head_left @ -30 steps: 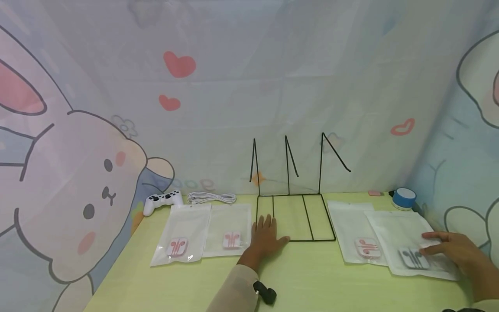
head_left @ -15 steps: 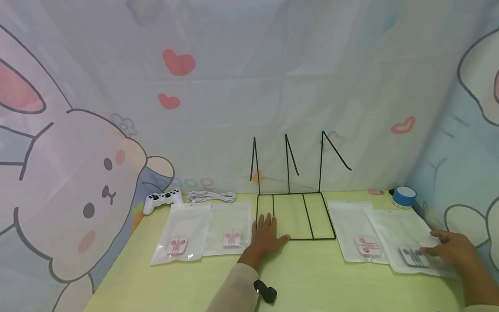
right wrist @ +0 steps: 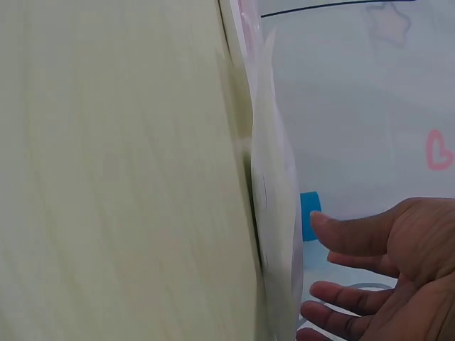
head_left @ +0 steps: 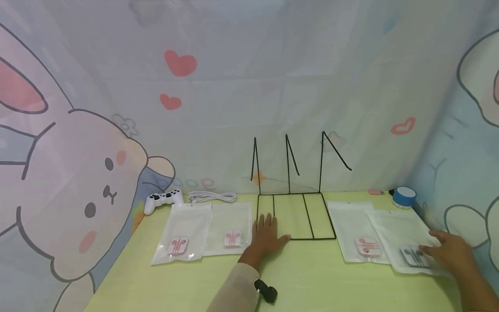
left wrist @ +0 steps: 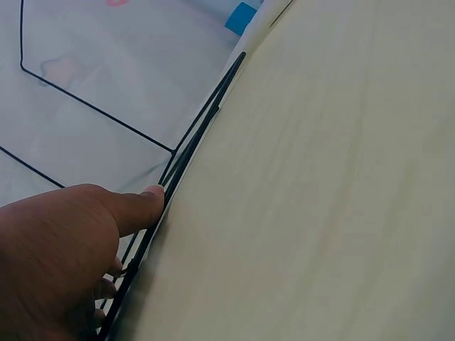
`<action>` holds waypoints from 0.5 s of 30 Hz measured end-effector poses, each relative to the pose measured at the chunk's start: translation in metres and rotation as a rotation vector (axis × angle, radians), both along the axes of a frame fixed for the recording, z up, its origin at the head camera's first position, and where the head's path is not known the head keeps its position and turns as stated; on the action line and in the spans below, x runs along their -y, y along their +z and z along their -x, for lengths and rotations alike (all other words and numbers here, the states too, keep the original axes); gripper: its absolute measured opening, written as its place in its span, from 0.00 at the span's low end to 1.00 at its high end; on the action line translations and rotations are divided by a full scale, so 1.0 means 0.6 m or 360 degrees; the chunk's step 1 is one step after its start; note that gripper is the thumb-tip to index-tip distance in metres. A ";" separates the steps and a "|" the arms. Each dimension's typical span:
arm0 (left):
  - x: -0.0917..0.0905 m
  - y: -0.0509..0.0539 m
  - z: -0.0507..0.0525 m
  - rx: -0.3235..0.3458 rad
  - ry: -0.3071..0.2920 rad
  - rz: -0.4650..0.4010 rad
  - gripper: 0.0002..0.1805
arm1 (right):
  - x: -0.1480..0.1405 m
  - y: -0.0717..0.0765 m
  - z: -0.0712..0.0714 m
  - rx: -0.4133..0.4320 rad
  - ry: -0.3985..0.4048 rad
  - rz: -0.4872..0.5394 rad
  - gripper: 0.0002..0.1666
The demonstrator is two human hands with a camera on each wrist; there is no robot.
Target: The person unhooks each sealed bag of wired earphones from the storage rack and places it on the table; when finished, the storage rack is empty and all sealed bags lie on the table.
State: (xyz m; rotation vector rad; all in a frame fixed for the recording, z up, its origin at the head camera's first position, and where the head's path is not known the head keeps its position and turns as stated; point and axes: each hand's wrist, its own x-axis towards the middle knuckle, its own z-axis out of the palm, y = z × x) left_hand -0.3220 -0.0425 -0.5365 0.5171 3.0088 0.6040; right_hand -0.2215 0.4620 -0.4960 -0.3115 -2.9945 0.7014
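My left hand [head_left: 266, 237] lies with fingers spread on the left front part of a black wire display rack [head_left: 312, 216]. In the left wrist view its thumb [left wrist: 142, 210] rests against the rack's front bar. Over the rightmost white zip pouch [head_left: 401, 225] hovers my right hand [head_left: 452, 252], its fingers loosely bent and parted. Inside that pouch is a boxed pair of earphones [head_left: 415, 256] with grey marks. The right wrist view shows a gap between the fingers [right wrist: 348, 298] and the pouch [right wrist: 277, 185]. Partly beneath it lies another pouch [head_left: 351, 216] with pink-marked earphones [head_left: 367, 246].
Left of the rack lie two more pouches [head_left: 191, 223] with pink-marked earphones. Behind them are a white game controller [head_left: 163, 199] and a coiled white cable [head_left: 212, 196]. A blue tape roll [head_left: 404, 197] and a small pink block [head_left: 375, 192] sit at the back right.
My right hand has shifted slightly over the rightmost pouch, its forearm swinging a little to the left. The left hand and the rack have stayed put.
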 end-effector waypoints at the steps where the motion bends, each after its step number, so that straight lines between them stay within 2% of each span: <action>1: 0.000 0.000 0.001 -0.0003 -0.0002 0.0006 0.49 | 0.003 0.000 0.000 -0.0022 0.0007 0.0002 0.46; 8: 0.000 -0.004 0.004 -0.0063 -0.0065 0.0004 0.45 | 0.022 -0.001 -0.001 -0.0034 0.0028 0.0072 0.51; 12: 0.006 0.006 -0.002 -0.0105 -0.0061 -0.0025 0.44 | 0.028 -0.005 -0.004 -0.0100 0.0105 0.0080 0.50; 15: 0.022 0.016 -0.013 -0.0124 -0.0032 -0.0084 0.45 | 0.031 -0.010 -0.008 -0.0138 0.0147 0.0079 0.49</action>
